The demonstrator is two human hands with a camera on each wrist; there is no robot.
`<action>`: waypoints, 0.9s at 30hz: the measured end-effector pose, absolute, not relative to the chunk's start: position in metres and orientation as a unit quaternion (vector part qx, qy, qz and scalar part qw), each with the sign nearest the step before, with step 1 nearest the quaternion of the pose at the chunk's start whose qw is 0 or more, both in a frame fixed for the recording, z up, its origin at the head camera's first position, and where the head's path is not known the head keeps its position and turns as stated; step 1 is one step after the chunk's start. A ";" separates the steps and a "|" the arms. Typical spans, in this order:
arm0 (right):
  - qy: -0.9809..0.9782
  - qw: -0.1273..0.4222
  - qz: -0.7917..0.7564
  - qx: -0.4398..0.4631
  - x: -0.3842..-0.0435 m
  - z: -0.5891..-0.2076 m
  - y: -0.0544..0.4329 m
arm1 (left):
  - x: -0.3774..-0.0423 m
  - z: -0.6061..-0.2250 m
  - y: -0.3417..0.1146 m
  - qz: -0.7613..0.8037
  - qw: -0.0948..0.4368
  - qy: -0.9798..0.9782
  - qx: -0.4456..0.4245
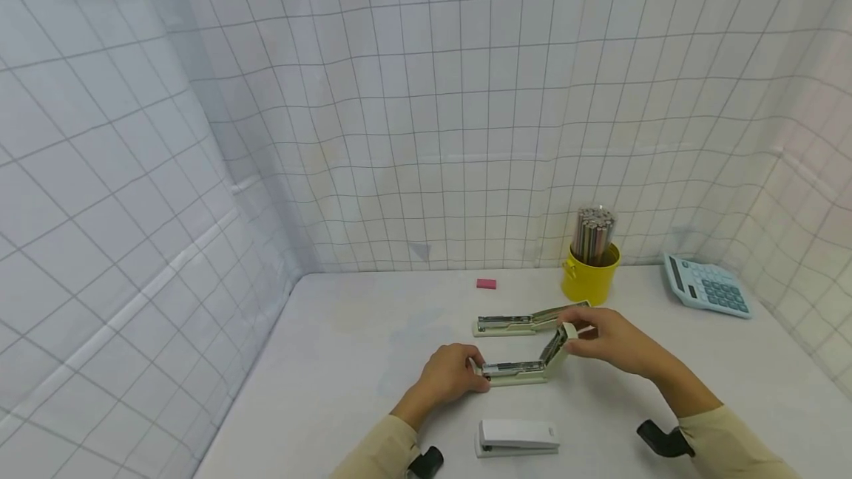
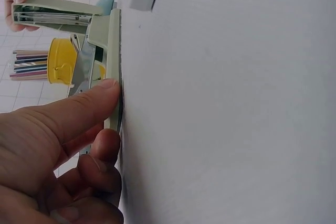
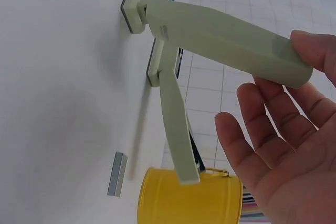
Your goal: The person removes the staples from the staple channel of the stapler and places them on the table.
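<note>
A pale green stapler (image 1: 514, 373) lies with its top arm swung up and back, its metal staple channel exposed. My left hand (image 1: 452, 373) pinches the front end of its base, thumb along the side in the left wrist view. At the raised arm's tip, my right hand (image 1: 609, 338) holds on between thumb and fingers; in the right wrist view, that arm (image 3: 226, 43) reaches into the grasp. Just behind is a second pale green stapler (image 1: 506, 325), also unfolded, partly hidden by my right hand. A white stapler (image 1: 519, 436) sits closed in front.
Behind the staplers stand a yellow bucket (image 1: 587, 283) of pencils (image 1: 592, 236) and, farther right, a light blue calculator (image 1: 708, 287). A small pink block (image 1: 487, 284) lies at the back. A small grey bar (image 3: 117, 174) shows near the bucket in the right wrist view.
</note>
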State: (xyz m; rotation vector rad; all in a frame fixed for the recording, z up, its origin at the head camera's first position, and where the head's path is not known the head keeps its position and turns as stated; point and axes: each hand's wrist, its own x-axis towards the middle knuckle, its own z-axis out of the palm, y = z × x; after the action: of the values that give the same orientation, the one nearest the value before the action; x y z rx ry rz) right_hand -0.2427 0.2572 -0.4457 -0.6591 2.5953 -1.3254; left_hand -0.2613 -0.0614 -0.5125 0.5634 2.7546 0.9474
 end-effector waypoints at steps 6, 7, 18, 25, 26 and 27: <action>0.866 0.075 -0.443 -0.219 -0.241 -0.455 0.280 | -0.264 -0.515 -0.062 0.310 0.083 0.928 0.190; 0.866 0.079 -0.444 -0.217 -0.240 -0.456 0.284 | -0.264 -0.515 -0.062 0.308 0.082 0.928 0.191; 0.900 0.115 -0.380 -0.182 -0.238 -0.474 0.311 | -0.263 -0.516 -0.060 0.309 0.084 0.927 0.195; 0.916 0.099 -0.351 -0.169 -0.236 -0.476 0.311 | -0.263 -0.514 -0.061 0.310 0.086 0.926 0.195; 0.923 0.082 -0.339 -0.165 -0.235 -0.473 0.307 | -0.263 -0.514 -0.061 0.311 0.087 0.926 0.195; 0.929 0.057 -0.328 -0.160 -0.234 -0.470 0.303 | -0.262 -0.514 -0.061 0.312 0.087 0.926 0.195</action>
State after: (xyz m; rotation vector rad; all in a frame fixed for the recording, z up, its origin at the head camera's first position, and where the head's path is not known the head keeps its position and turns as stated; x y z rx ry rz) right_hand -0.2339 0.3030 -0.4696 -0.4860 2.8175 -0.9958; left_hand -0.2625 -0.0607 -0.5137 0.5801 2.7582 0.9279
